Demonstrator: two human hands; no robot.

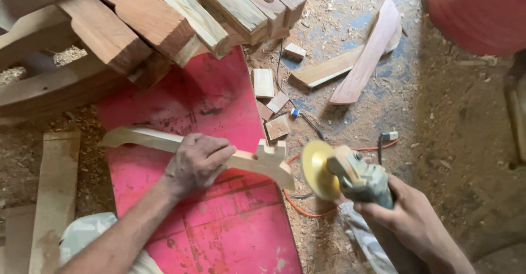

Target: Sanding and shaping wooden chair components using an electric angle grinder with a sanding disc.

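My left hand point(196, 160) grips a curved, carved piece of pale wood point(143, 137) and holds it flat on a red board point(219, 214). The piece's notched end point(274, 162) sticks out past the board's right edge. My right hand point(408, 216) holds a dusty angle grinder point(359, 180) by its body. Its yellow sanding disc point(316, 169) faces the notched end, a short gap away from it.
Stacked timber beams point(148, 22) lie across the top left. Small wood offcuts point(268, 99) and two curved slats point(361, 55) rest on the sawdust floor. An orange cable point(301, 208) runs under the grinder. A plank point(55, 192) lies at the left, a red round object point(476, 11) top right.
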